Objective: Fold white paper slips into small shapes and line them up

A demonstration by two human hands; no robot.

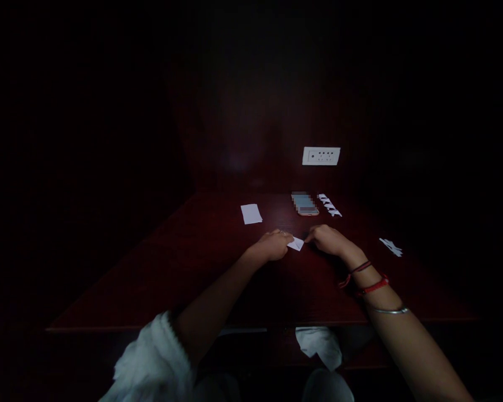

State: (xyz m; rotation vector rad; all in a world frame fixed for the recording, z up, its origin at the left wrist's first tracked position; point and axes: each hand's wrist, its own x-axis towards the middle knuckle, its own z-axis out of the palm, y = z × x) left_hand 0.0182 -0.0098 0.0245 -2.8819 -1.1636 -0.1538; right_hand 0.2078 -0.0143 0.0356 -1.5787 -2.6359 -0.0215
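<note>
In the head view, nearer me than the smartphone, my left hand covers one end of a partly folded paper, my curled right hand at its corner; whether either grips, I can't tell. Pointed paper pieces right of the smartphone and flat sheets left suggest folding is partway.

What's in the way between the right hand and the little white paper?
Nothing that I can see. The right hand has a fingertip right by the edge of the little white paper, maybe touching. The left hand covers its other end. The phone lies farther back, out of the way.
</note>
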